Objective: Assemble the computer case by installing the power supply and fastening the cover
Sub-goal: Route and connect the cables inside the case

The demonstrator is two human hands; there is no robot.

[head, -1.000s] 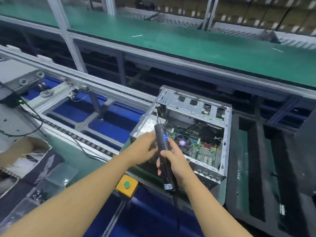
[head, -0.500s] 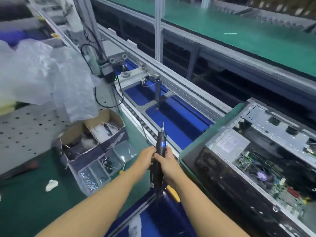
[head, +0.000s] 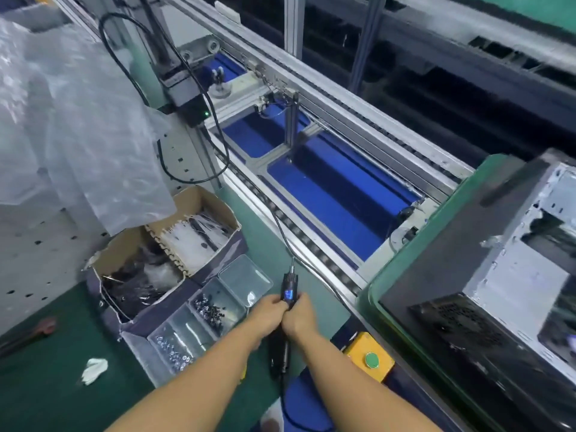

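1. The computer case lay at the far right, blurred, on a green pallet on the conveyor.
2. To its left, over the desk, the left hand and the right hand both gripped a black electric screwdriver, its tip pointing away.
3. A clear tray of screws sat just beside the left hand, with a cardboard box behind it.

My green tabletop fills the view from 6 to 9 o'clock. An aluminium-railed conveyor runs from 11 down to 4 o'clock, with blue panels beneath it. At 9 o'clock stands a perforated grey panel, with crumpled clear plastic sheeting hanging at 10. Another green surface shows at 1 o'clock.
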